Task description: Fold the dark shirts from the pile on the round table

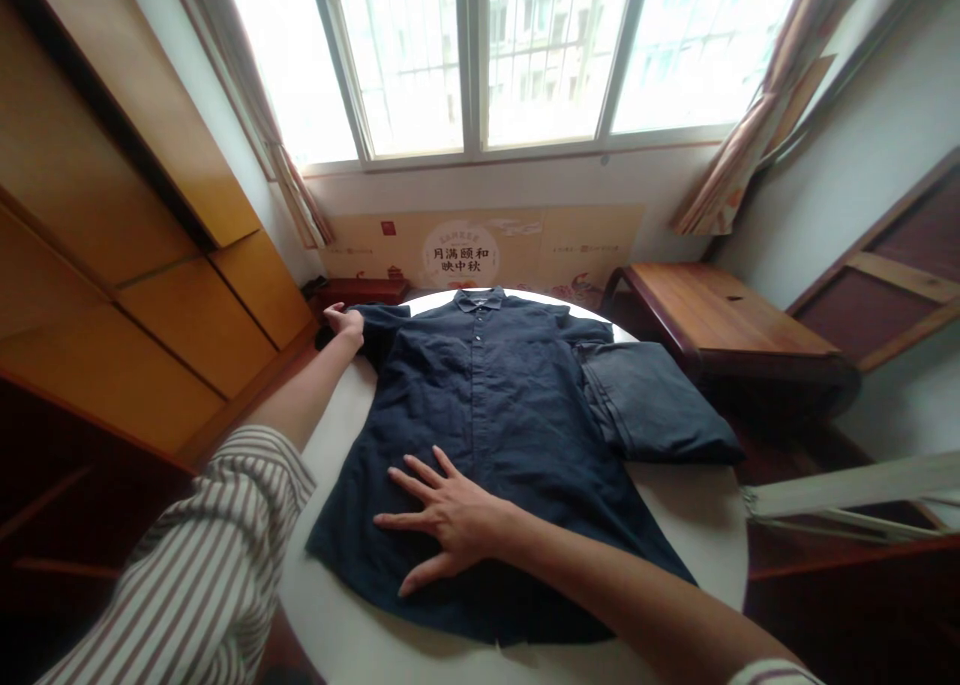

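Your left hand (345,322) is stretched out to the far left edge of the round white counter (697,525). Its fingers are closed on the end of the short sleeve (384,317) of the navy shirt (487,395). Your right hand (450,520) lies flat on the lower front of that shirt, palm down and fingers spread wide, grasping nothing. The shirt lies buttoned and face up across the middle of the counter, its collar at the far side towards the window (480,55) and its hem close to you. A folded dark grey garment (652,405) lies on the counter's right side, touching the shirt's other sleeve. Just beyond it stands a low wooden bench (720,315), and a printed cardboard box (480,250) leans against the wall below the window.
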The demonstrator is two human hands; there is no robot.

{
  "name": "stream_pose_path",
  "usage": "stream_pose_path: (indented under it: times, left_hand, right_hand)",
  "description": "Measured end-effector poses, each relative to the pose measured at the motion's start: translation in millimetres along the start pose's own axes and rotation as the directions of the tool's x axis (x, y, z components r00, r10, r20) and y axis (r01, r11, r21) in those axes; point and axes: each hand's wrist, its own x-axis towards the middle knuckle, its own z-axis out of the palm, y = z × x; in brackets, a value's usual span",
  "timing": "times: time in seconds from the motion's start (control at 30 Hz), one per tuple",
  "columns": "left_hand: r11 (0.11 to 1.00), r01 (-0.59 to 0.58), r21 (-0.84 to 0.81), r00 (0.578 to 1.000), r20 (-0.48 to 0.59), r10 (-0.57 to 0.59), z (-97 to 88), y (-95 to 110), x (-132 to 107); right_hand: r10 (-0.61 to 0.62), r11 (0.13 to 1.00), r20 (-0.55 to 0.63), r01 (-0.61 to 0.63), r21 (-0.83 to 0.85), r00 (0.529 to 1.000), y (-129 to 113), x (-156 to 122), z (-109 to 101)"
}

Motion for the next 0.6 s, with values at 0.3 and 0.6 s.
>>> stream_pose_path:
  times: [0.3,0.6]
  left_hand:
    - [1.0,-0.013,0.019,0.994,0.106,0.011,2.7,3,2]
    - [0.941,-0.221,0.254,0.974,0.015,0.225,-4.3,13,-6]
  right_hand:
    - [-0.085,0.995,0.01,0.085,0.043,0.996,-27,-6,14]
    - [-0.15,0.989,-0.011,0.15,-0.002,0.989,-30,-6,14]
